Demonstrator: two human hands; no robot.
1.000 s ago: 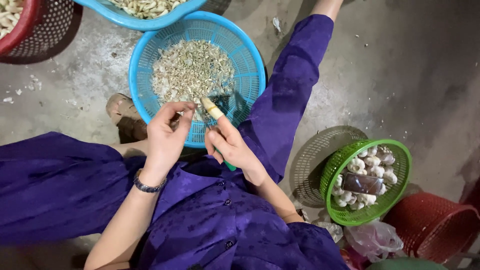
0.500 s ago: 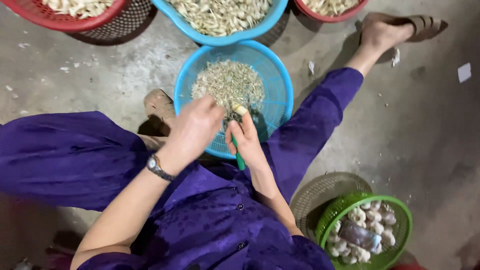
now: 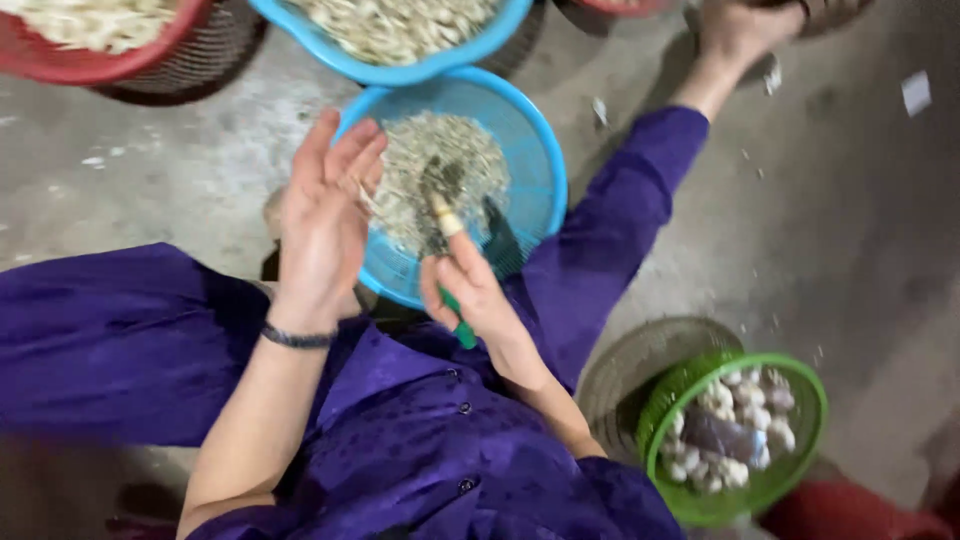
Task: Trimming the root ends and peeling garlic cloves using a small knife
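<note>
Two hands over blue basket [image 3: 540, 180], right hand [image 3: 470, 290] gripping knife [image 3: 452, 262], left hand [image 3: 325, 215] spread

At four o'clock, tucked among pale bulbs [image 3: 765, 415] in a green basket [image 3: 745, 361]: a small crumpled bag [image 3: 722, 436] of clear plastic, greyish-purple, lying on its side. At two o'clock, flat on the grey floor [image 3: 860, 230]: a squarish white paper slip [image 3: 915, 93], slightly tilted, too blurred for any detail.
</note>
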